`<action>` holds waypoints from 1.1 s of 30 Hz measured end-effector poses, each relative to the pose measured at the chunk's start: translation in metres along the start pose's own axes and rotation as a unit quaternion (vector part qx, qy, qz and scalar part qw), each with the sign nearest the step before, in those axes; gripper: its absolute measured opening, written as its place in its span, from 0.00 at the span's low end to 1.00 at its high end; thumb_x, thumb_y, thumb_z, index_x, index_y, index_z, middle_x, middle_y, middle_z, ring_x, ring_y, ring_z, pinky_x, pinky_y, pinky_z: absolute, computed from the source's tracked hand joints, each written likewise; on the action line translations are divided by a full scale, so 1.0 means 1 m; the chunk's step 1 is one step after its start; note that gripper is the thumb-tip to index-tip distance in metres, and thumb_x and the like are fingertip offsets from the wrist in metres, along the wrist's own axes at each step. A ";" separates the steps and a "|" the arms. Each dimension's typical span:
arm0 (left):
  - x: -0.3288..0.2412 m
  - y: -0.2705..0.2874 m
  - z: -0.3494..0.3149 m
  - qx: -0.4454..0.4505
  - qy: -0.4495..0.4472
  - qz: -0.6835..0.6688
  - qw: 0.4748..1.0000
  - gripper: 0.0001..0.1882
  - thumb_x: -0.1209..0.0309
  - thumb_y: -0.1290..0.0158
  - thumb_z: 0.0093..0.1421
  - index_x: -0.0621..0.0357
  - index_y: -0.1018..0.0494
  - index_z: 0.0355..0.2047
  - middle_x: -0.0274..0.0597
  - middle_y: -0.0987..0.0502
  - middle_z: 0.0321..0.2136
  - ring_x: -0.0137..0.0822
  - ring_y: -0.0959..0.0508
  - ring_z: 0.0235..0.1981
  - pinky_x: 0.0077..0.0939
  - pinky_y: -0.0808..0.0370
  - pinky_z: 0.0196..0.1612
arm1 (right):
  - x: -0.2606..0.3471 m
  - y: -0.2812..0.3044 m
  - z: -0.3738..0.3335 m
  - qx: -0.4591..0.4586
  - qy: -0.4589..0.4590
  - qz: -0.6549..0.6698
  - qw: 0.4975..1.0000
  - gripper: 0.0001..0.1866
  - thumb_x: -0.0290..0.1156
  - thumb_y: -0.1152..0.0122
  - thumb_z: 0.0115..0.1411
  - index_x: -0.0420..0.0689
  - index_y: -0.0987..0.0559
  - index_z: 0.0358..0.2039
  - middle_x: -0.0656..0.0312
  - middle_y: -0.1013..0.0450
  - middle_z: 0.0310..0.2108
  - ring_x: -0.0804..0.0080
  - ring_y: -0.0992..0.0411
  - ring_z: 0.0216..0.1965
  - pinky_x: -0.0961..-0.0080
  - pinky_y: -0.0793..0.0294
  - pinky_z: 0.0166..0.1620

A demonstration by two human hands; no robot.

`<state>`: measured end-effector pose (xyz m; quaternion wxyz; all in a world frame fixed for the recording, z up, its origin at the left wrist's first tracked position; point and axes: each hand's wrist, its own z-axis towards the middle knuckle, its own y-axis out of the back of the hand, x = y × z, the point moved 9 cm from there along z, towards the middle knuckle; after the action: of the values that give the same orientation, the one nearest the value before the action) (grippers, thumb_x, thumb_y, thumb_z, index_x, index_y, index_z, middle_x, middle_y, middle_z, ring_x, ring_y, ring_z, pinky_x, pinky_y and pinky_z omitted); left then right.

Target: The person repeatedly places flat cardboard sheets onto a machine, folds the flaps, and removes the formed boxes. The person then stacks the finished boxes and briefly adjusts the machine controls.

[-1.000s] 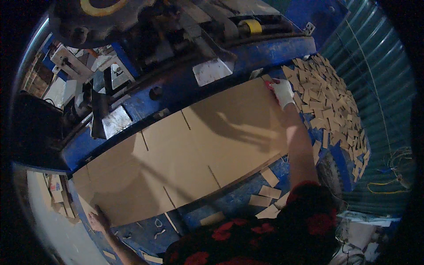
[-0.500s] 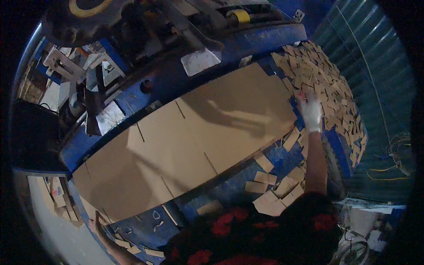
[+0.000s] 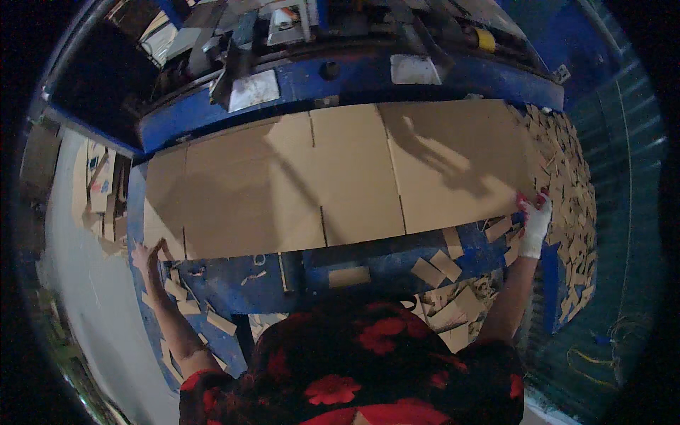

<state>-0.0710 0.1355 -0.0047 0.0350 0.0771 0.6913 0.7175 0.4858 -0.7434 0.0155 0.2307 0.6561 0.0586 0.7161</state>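
Observation:
A long brown cardboard sheet (image 3: 347, 170) with crease lines and short slots lies across the blue machine table (image 3: 312, 273), its far edge along the blue machine bar. At the near left corner, my bare left hand (image 3: 146, 258) is closed on the sheet's edge. My right hand (image 3: 536, 221), in a white glove with red fingertips, grips the near right corner between thumb and fingers. Shadows fall across the sheet, one of them of an arm and hand by the right end.
Small cardboard offcuts (image 3: 570, 191) heap up on the right, with several more scattered along the near side. Metal plates (image 3: 255, 90) and machine arms stand beyond the blue bar (image 3: 340, 74). Stacked cardboard (image 3: 103, 188) is at the left. A corrugated wall (image 3: 637, 184) rises at the right.
My right hand has come from beyond the sheet's right end to its near right corner. My left hand stays at the left corner. The view has turned, so the sheet looks more level.

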 end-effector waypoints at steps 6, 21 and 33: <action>-0.040 0.049 -0.052 0.008 -0.125 -0.559 0.820 0.32 0.61 0.40 0.52 0.66 0.35 0.54 0.50 0.28 0.46 0.43 0.29 0.48 0.33 0.33 0.51 | 0.104 -0.049 -0.082 0.133 0.033 0.551 0.823 0.23 0.37 0.45 0.61 0.45 0.34 0.55 0.59 0.30 0.50 0.62 0.30 0.48 0.60 0.30 0.51; -0.193 0.081 -0.204 -0.122 -0.422 -0.413 0.798 0.24 0.80 0.48 0.51 0.60 0.30 0.52 0.53 0.26 0.45 0.51 0.26 0.47 0.37 0.29 0.50 | 0.180 -0.235 -0.262 0.382 0.569 -0.333 0.648 0.26 0.25 0.42 0.43 0.51 0.25 0.47 0.52 0.34 0.52 0.44 0.40 0.57 0.38 0.44 0.56; -0.351 0.109 -0.176 -0.133 -0.565 -0.374 0.723 0.29 0.80 0.51 0.51 0.60 0.35 0.56 0.50 0.32 0.55 0.52 0.33 0.57 0.38 0.36 0.59 | 0.181 -0.273 -0.146 0.161 0.644 -0.351 0.660 0.23 0.31 0.50 0.53 0.60 0.27 0.52 0.54 0.34 0.53 0.49 0.38 0.55 0.49 0.38 0.56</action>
<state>0.2535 -0.0980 0.0766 0.6948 0.1981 0.4134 0.5542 0.4081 -0.3953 0.0560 0.2603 -0.0115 0.5325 0.8053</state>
